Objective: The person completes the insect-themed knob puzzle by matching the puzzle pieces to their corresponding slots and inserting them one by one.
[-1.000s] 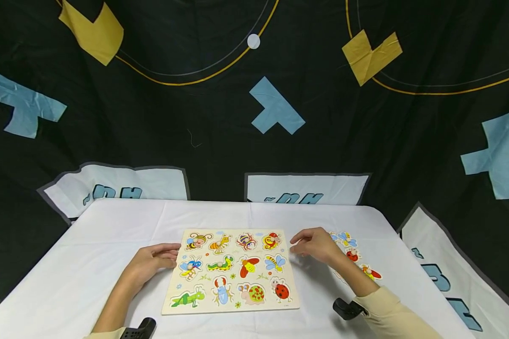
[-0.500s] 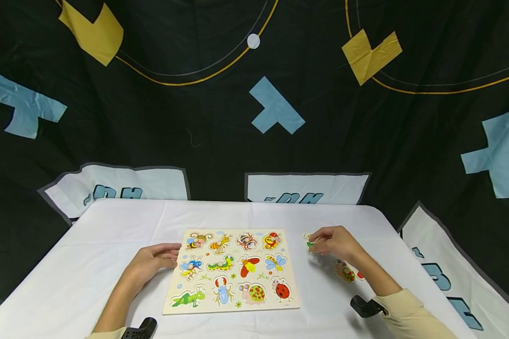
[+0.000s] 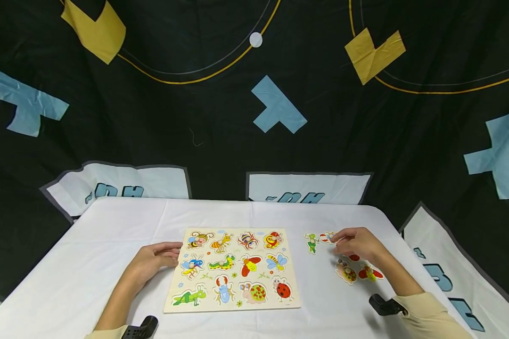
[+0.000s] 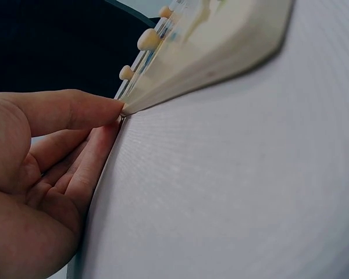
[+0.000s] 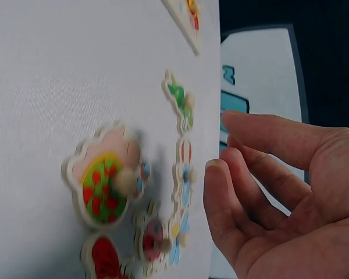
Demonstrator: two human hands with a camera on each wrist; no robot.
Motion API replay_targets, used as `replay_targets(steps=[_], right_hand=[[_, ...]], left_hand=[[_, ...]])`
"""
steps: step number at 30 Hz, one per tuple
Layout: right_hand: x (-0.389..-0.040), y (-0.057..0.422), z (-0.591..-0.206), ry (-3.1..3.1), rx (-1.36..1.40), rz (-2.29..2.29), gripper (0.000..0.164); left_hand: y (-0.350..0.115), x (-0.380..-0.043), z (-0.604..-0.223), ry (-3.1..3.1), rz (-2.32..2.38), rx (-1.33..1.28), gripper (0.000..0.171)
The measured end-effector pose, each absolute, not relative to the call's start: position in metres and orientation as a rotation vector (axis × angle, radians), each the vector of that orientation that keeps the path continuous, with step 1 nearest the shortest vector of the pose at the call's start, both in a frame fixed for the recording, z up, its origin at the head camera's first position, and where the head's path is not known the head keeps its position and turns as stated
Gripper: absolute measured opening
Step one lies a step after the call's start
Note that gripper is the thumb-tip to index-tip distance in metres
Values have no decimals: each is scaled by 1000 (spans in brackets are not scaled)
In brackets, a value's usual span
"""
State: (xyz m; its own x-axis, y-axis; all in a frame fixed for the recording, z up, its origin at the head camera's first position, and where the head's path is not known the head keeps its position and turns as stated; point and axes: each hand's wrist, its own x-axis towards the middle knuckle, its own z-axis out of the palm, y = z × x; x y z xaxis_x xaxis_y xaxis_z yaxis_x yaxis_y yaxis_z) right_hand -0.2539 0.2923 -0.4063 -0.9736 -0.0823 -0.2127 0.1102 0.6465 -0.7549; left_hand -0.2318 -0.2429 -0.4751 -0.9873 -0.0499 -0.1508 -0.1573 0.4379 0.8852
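My left hand [image 3: 152, 261] rests at the left edge of a wooden insect peg puzzle board [image 3: 220, 308]. In the left wrist view its fingertips touch the board's edge. My right hand [image 3: 358, 245] hovers right of the board, thumb and fingers apart with nothing between them. Near its fingertips lies a red-and-blue stag beetle piece [image 5: 185, 168], beside a green grasshopper piece [image 3: 311, 243]. Below the hand are a snail piece [image 3: 346, 272] and a red-winged insect piece [image 3: 370, 273]. A ladybug piece [image 5: 152, 239] and a blue-winged piece [image 5: 177, 239] are partly hidden in the head view.
A white cloth covers the table [image 3: 110, 245]. Wooden knobs [image 4: 148, 39] stand up from the board. A black curtain [image 3: 220, 155] with blue and gold shapes hangs behind. A dark device [image 3: 386, 306] is on the right wrist, and another [image 3: 141, 327] on the left.
My right hand has moved rightward from the board's right edge to over the loose pieces. The grasshopper and stag beetle pieces now show left of it. My left hand has stayed put.
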Motion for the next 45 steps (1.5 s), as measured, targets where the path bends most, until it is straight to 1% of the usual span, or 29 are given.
replay_targets(steps=[11, 23, 30, 45], right_hand=[[-253, 323, -411, 2629, 62, -1189, 33], [-248, 352, -424, 2621, 111, -1170, 28], [-246, 364, -427, 2559, 183, -1175, 29], [-242, 379, -437, 2461, 175, -1219, 24]], left_hand=[[-243, -230, -474, 2577, 1606, -182, 59], [-241, -229, -470, 2582, 1597, -188, 59], [-241, -229, -471, 2586, 1596, -176, 58], [-241, -229, -472, 2574, 1614, -202, 58]])
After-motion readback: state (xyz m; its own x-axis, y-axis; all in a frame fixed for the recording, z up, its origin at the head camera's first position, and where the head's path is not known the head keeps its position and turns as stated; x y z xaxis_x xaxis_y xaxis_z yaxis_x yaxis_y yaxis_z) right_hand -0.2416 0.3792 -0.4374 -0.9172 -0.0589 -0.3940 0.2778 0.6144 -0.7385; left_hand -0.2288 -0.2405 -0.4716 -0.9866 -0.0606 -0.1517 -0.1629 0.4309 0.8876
